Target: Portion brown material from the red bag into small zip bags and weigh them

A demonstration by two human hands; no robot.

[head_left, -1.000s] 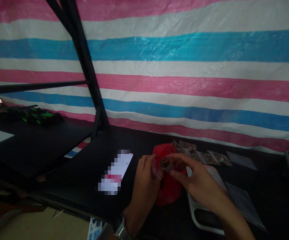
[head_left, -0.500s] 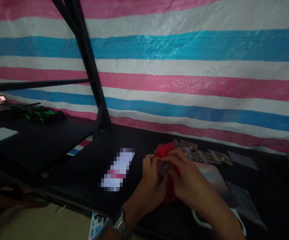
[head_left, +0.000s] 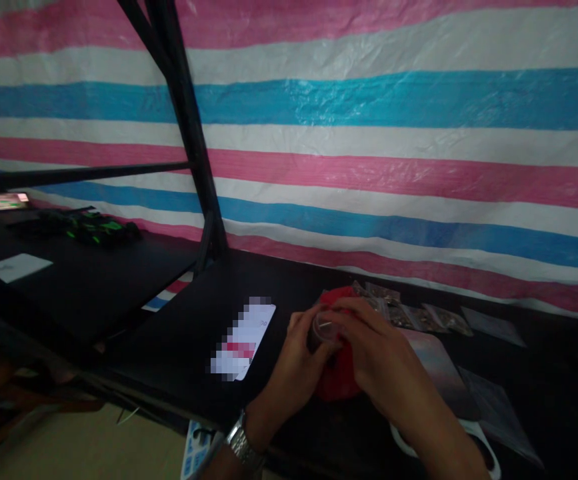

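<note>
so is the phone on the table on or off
On: the phone has a lit screen, glowing white with a pink band against the black tabletop.

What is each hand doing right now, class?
Left hand: closed around a small clear container.
Right hand: fingers curled at the same container; its own grip is partly hidden.
</note>
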